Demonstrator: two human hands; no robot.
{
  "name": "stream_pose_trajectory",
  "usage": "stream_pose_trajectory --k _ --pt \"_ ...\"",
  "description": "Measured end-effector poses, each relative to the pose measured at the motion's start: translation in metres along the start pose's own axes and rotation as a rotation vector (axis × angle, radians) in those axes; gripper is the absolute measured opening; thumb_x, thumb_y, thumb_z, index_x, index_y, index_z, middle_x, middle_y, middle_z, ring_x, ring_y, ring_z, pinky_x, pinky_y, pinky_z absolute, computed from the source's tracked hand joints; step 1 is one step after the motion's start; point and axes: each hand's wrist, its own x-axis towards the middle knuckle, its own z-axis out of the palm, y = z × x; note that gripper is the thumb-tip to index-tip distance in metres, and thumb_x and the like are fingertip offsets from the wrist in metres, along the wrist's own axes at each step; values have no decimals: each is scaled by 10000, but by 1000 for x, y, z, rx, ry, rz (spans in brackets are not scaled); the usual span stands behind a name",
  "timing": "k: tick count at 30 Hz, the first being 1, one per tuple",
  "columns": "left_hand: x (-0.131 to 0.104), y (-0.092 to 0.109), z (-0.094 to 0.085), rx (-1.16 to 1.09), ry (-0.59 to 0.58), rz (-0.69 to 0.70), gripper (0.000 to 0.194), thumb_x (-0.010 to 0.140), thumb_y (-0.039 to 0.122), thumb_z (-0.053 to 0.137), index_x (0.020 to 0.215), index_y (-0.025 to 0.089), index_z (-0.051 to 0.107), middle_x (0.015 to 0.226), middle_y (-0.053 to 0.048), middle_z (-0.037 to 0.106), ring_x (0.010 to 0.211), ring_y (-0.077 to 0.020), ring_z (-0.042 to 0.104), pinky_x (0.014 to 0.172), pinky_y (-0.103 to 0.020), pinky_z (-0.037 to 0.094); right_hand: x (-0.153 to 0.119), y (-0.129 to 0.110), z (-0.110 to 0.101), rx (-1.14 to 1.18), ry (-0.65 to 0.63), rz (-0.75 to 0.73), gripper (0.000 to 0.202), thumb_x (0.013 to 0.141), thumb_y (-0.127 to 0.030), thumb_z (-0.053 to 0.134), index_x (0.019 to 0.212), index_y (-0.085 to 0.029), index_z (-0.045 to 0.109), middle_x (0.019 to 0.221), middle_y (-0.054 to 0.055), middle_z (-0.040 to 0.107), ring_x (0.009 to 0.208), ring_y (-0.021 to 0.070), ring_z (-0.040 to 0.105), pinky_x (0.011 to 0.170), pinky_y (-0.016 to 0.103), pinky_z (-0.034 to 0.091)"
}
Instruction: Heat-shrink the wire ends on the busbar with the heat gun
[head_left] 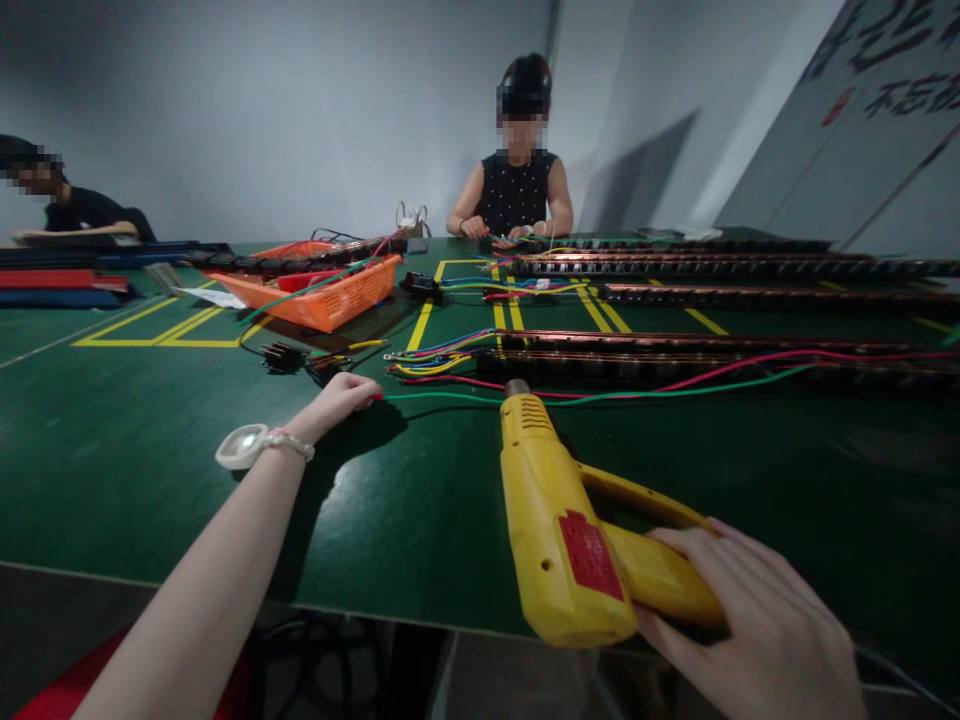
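My right hand (765, 620) is wrapped round the handle of a yellow heat gun (540, 520), whose metal nozzle points away from me. In front of the nozzle run a green wire (600, 400) and a red wire (712, 372). The fingertips of my left hand (341, 398) are pinched at the left end of the green wire, just above the table. Several coloured wires (442, 365) fan out nearby from a long black bar (675, 368) with copper-coloured strips. Black connectors (285, 357) with short wires lie just beyond my left hand.
An orange basket (352, 300) holding black parts and wires stands at the back left. More long bars (735, 265) lie across the green table (420, 520) at the right. One person (523, 190) sits opposite; another person (90, 215) is at far left.
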Motion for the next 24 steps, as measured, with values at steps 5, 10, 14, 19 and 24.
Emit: stream_pose_trajectory --k 5,10,14,19,24 --pt "0 0 0 5 -17 -10 328 640 428 546 463 161 470 425 56 332 444 -63 255 475 -230 181 3 0 1 -17 18 -25 384 789 -501 511 976 -170 565 843 67 661 853 270 608 794 401 434" --pt "-2 3 1 12 -24 2 318 636 408 545 453 166 451 425 55 327 444 -64 248 476 -233 178 10 -10 -2 39 17 -50 372 763 -491 557 963 -178 563 819 55 664 825 258 617 792 393 438" --pt "-2 1 1 13 -32 7 321 644 406 545 449 170 447 423 57 311 436 -64 235 467 -239 163 21 -29 -2 138 9 -21 363 755 -481 574 963 -184 558 824 46 669 815 240 625 838 395 431" --pt "-1 -2 1 28 -31 -5 317 644 397 553 451 169 445 419 59 305 428 -60 231 458 -240 142 37 -55 -1 322 21 57 316 685 -401 634 909 -187 573 797 18 661 775 200 625 891 369 418" --pt "-1 0 0 47 -63 36 341 659 381 540 435 177 383 420 60 290 429 -58 227 456 -235 138 49 -80 -2 486 17 92 358 582 -373 719 866 -190 601 759 -17 653 724 171 617 894 352 423"
